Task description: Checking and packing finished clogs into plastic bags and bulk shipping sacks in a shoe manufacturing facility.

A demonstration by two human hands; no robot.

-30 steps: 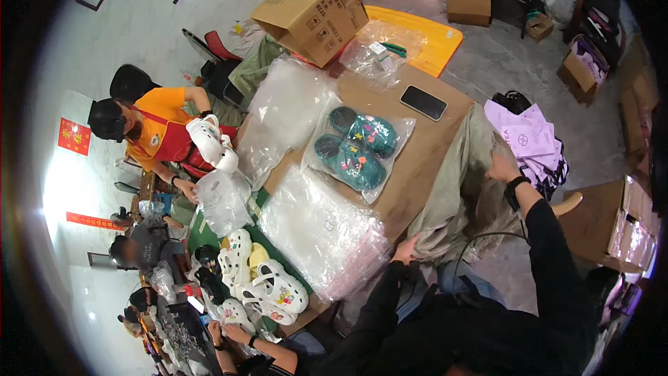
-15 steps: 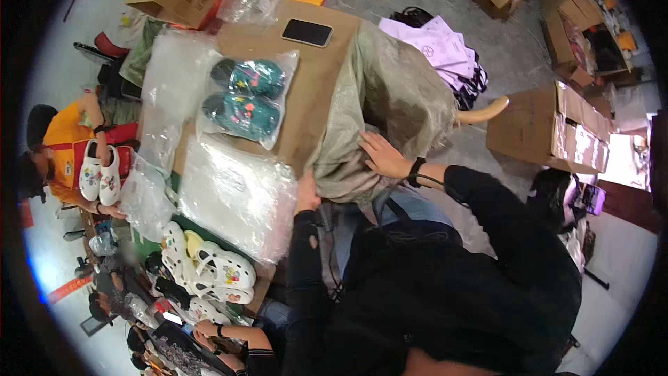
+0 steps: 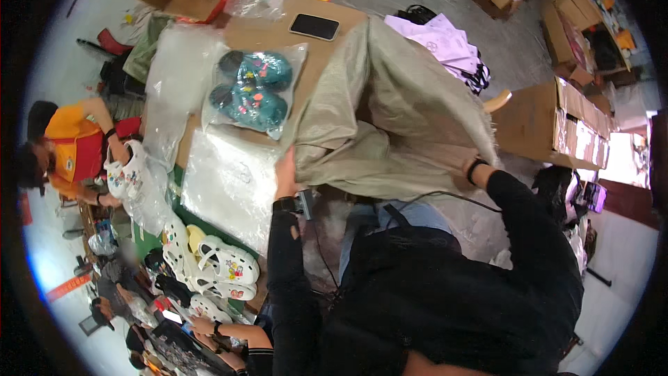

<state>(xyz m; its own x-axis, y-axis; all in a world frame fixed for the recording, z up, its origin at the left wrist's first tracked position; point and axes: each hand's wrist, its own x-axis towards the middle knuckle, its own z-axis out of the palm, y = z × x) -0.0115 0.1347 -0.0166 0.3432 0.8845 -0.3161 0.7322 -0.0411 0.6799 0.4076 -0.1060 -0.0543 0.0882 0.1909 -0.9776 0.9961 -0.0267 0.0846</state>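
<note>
Grey-green woven-plastic sack [image 3: 332, 101], frame centre, now spread wider: left hand [image 3: 286, 175] grips left edge (slightly blurred), right hand [image 3: 473, 168], shifted rightward, clutches hem; sack apparently opening up.

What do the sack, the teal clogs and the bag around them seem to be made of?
Sack: probably woven plastic, mostly dull; its right edge looks frayed.
Teal clogs: perhaps moulded foam, from their thick rounded shapes; finish hard to judge.
Bag: likely thin plastic film, glossy; see-through with glints.
</note>
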